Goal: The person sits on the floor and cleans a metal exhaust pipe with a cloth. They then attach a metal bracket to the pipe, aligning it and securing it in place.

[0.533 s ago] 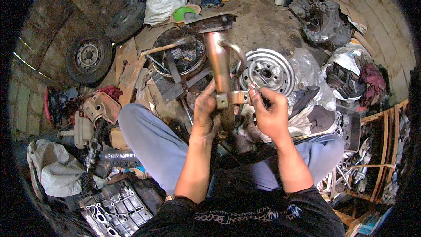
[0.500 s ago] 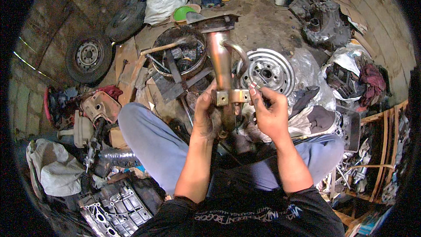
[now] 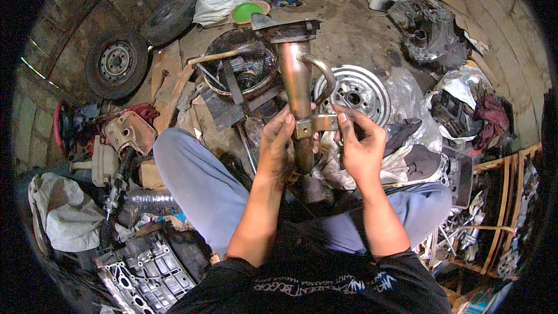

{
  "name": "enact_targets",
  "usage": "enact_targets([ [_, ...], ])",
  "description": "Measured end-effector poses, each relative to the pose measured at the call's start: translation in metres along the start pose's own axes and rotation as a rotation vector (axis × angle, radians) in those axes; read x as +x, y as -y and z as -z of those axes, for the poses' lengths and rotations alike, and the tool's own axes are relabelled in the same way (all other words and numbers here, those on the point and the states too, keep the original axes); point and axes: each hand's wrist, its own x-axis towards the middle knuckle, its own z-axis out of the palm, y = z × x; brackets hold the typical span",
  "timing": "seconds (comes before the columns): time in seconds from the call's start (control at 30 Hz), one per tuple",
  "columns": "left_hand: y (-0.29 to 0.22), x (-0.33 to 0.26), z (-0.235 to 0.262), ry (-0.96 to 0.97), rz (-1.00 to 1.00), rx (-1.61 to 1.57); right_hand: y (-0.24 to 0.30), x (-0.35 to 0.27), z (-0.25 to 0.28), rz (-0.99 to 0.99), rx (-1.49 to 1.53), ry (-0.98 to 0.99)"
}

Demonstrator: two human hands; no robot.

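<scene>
A worn metal pipe [image 3: 294, 75] stands nearly upright before me. Its top carries a dark wide flange [image 3: 288, 32], and a thin curved tube [image 3: 325, 70] branches off its right side. Low on the pipe sits a metal bracket [image 3: 322, 122] with a hole in it. My left hand [image 3: 274, 145] is closed around the lower pipe beside the bracket, its thumb up along the left edge. My right hand [image 3: 365, 142] pinches the bracket's right end between thumb and fingers; whether something small is also in that pinch is hidden.
Behind the pipe are a round pan of parts [image 3: 218, 84] and a silver wheel rim [image 3: 372, 102]. An engine part [image 3: 430, 35] and a white bag of parts [image 3: 459, 90] lie right. Tyres [image 3: 116, 64] lean left; a metal engine block [image 3: 148, 276] lies at lower left.
The right fingers have closed in on the bracket's end; a small shiny piece seen at the fingertips before no longer shows. The pipe has shifted slightly right, and the left hand still holds it.
</scene>
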Motion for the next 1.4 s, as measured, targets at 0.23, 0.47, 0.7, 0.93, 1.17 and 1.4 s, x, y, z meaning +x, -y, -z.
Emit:
enact_targets([
  [0.23, -0.004, -0.003, -0.005, -0.074, -0.012, 0.006, -0.003, 0.011, 0.019, 0.087, 0.069, -0.018],
  [0.47, -0.011, -0.003, 0.0, -0.228, -0.009, 0.16, -0.021, 0.032, 0.051, 0.191, -0.358, -0.158],
  [0.7, -0.008, 0.0, 0.001, -0.254, 0.017, 0.213, -0.025, 0.03, 0.033, 0.018, -0.147, -0.074],
  [0.93, 0.013, 0.027, -0.012, -0.214, -0.269, 0.458, -0.054, 0.041, 0.049, -0.191, 0.091, 0.026],
  [1.17, 0.057, 0.045, -0.003, -0.057, -0.327, 0.824, -0.054, 0.032, 0.061, -0.193, 0.032, 0.019],
  [1.4, 0.09, 0.059, -0.003, 0.026, -0.264, 1.038, -0.059, 0.022, 0.095, -0.283, 0.019, 0.117],
])
